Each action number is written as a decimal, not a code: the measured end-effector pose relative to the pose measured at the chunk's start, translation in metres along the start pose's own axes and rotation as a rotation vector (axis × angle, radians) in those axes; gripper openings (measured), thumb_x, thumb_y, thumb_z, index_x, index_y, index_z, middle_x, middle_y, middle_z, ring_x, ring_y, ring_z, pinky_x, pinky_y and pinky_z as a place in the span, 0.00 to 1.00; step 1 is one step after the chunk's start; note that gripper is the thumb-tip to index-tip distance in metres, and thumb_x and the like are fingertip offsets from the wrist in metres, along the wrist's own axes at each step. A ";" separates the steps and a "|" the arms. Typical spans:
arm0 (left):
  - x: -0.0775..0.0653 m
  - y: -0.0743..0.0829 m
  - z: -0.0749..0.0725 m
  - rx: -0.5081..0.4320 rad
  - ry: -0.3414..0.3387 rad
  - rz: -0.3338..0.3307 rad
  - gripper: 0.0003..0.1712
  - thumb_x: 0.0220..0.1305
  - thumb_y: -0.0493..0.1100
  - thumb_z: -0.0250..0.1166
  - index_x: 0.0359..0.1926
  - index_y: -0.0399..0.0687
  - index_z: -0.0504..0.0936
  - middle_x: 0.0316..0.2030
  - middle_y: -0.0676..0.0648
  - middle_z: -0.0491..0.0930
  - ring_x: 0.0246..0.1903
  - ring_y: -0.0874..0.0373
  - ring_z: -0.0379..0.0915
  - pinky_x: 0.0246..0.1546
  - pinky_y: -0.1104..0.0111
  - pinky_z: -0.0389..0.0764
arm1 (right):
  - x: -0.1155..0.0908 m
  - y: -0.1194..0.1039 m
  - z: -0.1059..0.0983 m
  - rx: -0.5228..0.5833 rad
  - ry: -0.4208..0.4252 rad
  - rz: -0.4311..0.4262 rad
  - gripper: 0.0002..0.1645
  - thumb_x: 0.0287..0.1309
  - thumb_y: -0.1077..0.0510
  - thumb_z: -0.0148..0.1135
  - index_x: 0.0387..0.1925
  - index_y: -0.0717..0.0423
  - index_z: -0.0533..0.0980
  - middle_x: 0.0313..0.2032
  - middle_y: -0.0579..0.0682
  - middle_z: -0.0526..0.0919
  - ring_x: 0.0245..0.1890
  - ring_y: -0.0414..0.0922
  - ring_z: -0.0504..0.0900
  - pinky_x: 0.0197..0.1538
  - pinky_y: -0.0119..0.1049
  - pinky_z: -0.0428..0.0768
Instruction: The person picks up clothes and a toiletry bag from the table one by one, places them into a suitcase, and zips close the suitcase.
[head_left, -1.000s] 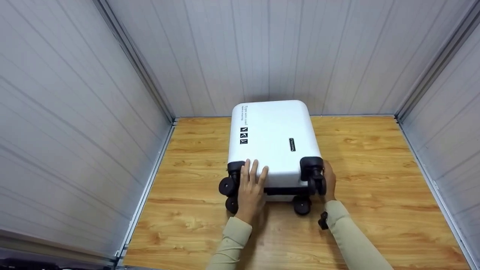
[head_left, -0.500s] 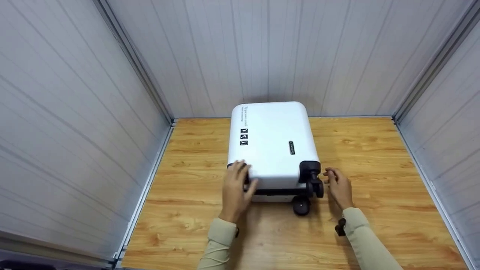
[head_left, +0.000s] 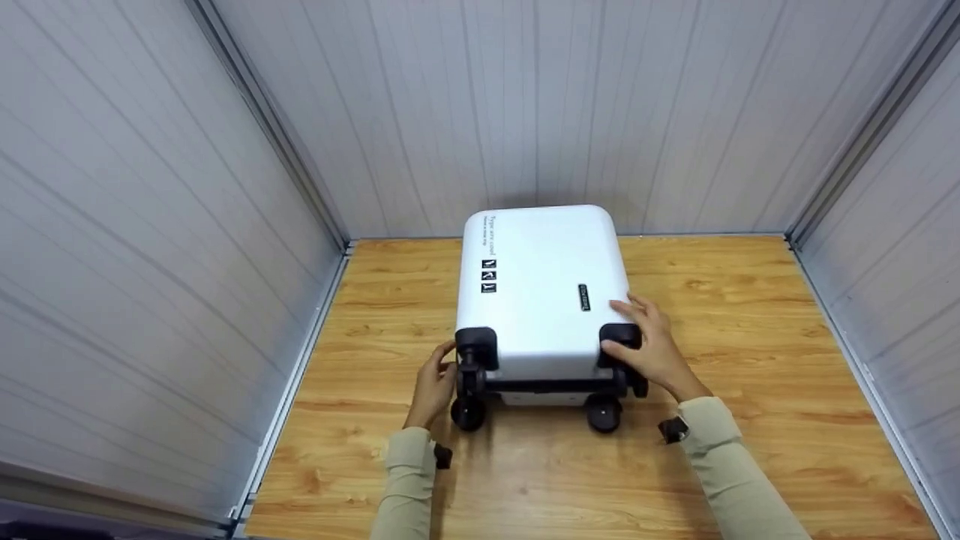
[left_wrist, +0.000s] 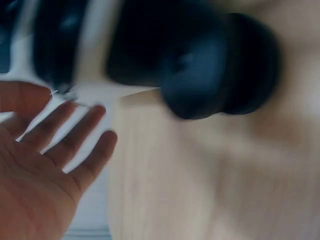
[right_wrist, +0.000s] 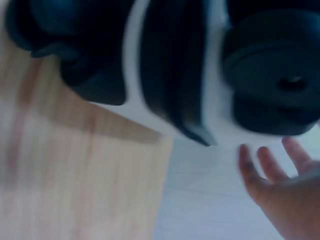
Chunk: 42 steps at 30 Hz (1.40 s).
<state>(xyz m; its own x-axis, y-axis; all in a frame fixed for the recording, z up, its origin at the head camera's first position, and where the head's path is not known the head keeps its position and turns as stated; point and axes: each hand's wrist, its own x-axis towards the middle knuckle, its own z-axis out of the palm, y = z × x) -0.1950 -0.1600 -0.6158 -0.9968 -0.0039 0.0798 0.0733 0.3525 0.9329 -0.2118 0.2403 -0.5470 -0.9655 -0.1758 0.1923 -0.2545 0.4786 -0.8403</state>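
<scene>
A white hard-shell suitcase [head_left: 536, 255] lies flat on the wooden floor, its black caster wheels [head_left: 604, 413] facing me. My left hand [head_left: 432, 386] is at its near left side, fingertips behind the left casters. In the left wrist view the fingers of that hand [left_wrist: 40, 180] reach out relaxed, tips right by the dark seam and a small shiny metal piece. My right hand [head_left: 652, 349] is spread over the near right corner, thumb across the black corner guard [head_left: 621, 334]. The right wrist view shows its fingers [right_wrist: 247, 167] just beyond a wheel [right_wrist: 277, 55].
Pale panelled walls [head_left: 540, 105] close in the floor at the back, left and right. The suitcase's far end lies close to the back wall. Wooden floor [head_left: 750, 337] stretches on both sides of it.
My left hand has moved off the suitcase's top edge to its left side. My right hand drew back, then rose onto the right corner. The upper left caster has swivelled.
</scene>
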 end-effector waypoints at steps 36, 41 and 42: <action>0.029 -0.004 0.005 0.732 0.156 0.124 0.11 0.72 0.48 0.52 0.32 0.50 0.72 0.23 0.48 0.75 0.22 0.53 0.72 0.21 0.60 0.70 | 0.002 -0.019 0.035 -0.681 0.059 -0.116 0.67 0.28 0.14 0.61 0.73 0.29 0.54 0.75 0.37 0.51 0.62 0.68 0.67 0.16 0.34 0.62; 0.021 0.001 0.010 0.867 0.206 0.214 0.14 0.72 0.47 0.51 0.27 0.50 0.72 0.21 0.46 0.76 0.18 0.48 0.72 0.16 0.58 0.67 | 0.001 -0.018 0.036 -0.699 0.088 -0.139 0.67 0.28 0.14 0.61 0.73 0.31 0.55 0.74 0.38 0.53 0.57 0.66 0.73 0.17 0.33 0.61; 0.019 0.001 0.012 0.874 0.215 0.218 0.15 0.72 0.46 0.51 0.26 0.49 0.72 0.21 0.46 0.77 0.18 0.47 0.73 0.16 0.58 0.67 | 0.001 -0.018 0.036 -0.702 0.091 -0.140 0.67 0.28 0.14 0.61 0.73 0.31 0.55 0.74 0.38 0.54 0.56 0.65 0.74 0.17 0.33 0.60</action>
<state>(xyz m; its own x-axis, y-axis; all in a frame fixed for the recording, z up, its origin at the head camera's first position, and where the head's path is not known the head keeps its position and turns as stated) -0.2138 -0.1488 -0.6175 -0.9301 0.0028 0.3673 0.1215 0.9461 0.3004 -0.2061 0.2002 -0.5501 -0.9140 -0.2183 0.3420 -0.3227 0.9022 -0.2863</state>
